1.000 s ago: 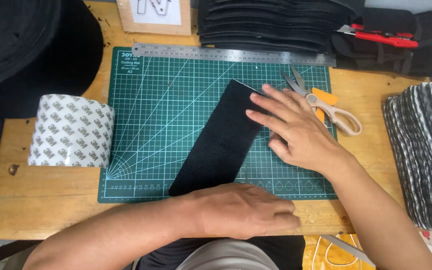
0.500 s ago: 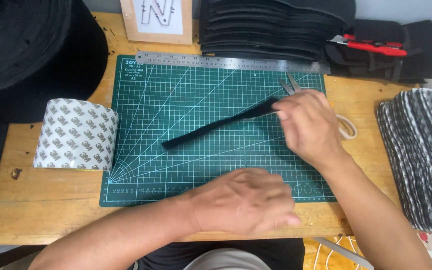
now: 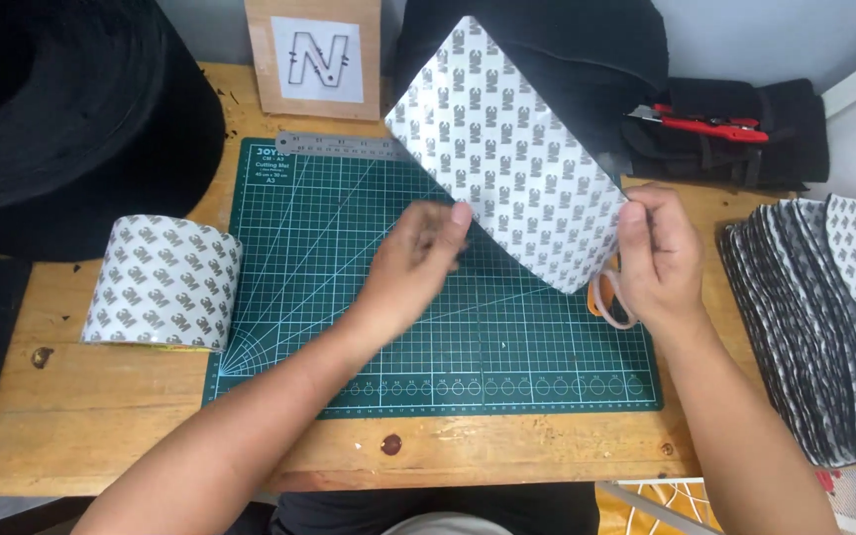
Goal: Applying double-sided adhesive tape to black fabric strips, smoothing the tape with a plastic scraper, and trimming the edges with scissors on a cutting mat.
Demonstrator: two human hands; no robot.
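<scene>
Right hand [image 3: 658,260], right of centre, pinches the lower right edge of a white patterned backing sheet [image 3: 512,159] lifted over the green cutting mat [image 3: 369,327]. Left hand [image 3: 418,263], blurred at centre, touches the sheet's left edge with loosely curled fingers; grip cannot be told. Orange-handled scissors [image 3: 606,297] lie under the right hand.

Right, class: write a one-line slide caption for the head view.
Both hands lift a patterned sheet above the green cutting mat.

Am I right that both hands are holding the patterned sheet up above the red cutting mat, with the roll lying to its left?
Not quite: the cutting mat is green, not red, as the head view shows. The left hand and right hand do hold the patterned sheet above it, and the roll lies to its left.
</scene>
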